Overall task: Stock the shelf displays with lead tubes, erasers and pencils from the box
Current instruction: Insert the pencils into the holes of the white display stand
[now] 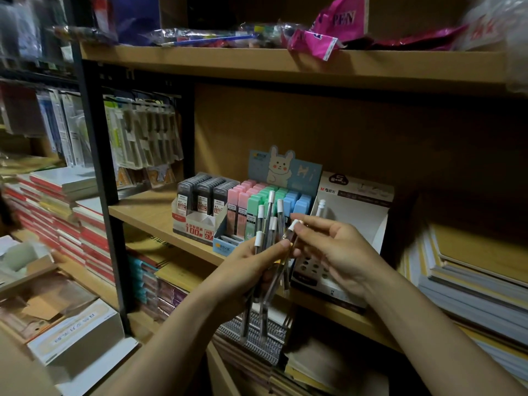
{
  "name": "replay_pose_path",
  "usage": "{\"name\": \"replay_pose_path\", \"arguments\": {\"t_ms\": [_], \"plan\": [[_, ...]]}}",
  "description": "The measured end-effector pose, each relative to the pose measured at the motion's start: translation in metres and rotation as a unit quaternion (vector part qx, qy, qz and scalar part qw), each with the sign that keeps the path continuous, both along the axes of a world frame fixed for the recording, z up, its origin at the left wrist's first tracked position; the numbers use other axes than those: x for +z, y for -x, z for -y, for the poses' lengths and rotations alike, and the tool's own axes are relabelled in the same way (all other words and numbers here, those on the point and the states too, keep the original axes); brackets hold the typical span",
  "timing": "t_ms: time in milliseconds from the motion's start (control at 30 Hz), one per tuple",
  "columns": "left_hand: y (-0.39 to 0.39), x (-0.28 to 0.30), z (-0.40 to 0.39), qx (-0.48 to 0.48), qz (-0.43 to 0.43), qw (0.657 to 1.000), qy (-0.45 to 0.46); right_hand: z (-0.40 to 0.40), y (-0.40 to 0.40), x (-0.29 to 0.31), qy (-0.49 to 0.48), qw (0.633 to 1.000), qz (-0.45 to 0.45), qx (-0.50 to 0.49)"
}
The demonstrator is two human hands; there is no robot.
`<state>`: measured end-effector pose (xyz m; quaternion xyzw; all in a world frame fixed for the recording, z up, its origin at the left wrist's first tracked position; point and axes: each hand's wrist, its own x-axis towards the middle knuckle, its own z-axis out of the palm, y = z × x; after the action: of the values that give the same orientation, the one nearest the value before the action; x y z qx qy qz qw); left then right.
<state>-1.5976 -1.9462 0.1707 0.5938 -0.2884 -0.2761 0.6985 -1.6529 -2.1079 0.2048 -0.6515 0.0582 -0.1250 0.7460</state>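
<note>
My left hand (251, 267) grips a bundle of clear mechanical pencils (267, 224) with white caps, held upright in front of the middle shelf. My right hand (328, 247) pinches the white cap of one pencil (293, 225) at the bundle's right side. Just behind stands a white pencil display (357, 212) with round holes in its base and one pencil (320, 207) standing in it. To its left sit a rabbit-card display of pastel lead tubes (265, 201) and a display of dark lead tubes (200, 198).
The wooden shelf (148, 212) carries the displays; the board above (285, 64) holds bagged pens. Notebook stacks (471, 287) lie at the right and below. Hanging packets (143, 132) and red-edged book piles (57, 218) fill the left. An open cardboard box (65, 318) sits at lower left.
</note>
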Motion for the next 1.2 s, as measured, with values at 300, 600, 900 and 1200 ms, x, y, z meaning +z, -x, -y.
{"name": "replay_pose_path", "arguments": {"t_ms": [300, 600, 900, 1200], "plan": [[-0.002, 0.007, 0.001, 0.035, 0.006, 0.999, 0.035, 0.012, 0.011, 0.019, 0.029, 0.999, 0.023, -0.015], [-0.01, -0.006, -0.003, 0.122, 0.031, 0.992, -0.018, 0.037, 0.016, 0.024, 0.21, 0.94, 0.175, -0.205], [-0.009, -0.006, 0.003, 0.112, 0.015, 0.992, -0.048, 0.043, 0.004, 0.011, 0.272, 0.918, 0.174, -0.231], [-0.007, -0.006, 0.002, 0.103, -0.027, 0.994, -0.039, 0.03, 0.0, 0.012, 0.394, 0.871, 0.192, -0.221]]}}
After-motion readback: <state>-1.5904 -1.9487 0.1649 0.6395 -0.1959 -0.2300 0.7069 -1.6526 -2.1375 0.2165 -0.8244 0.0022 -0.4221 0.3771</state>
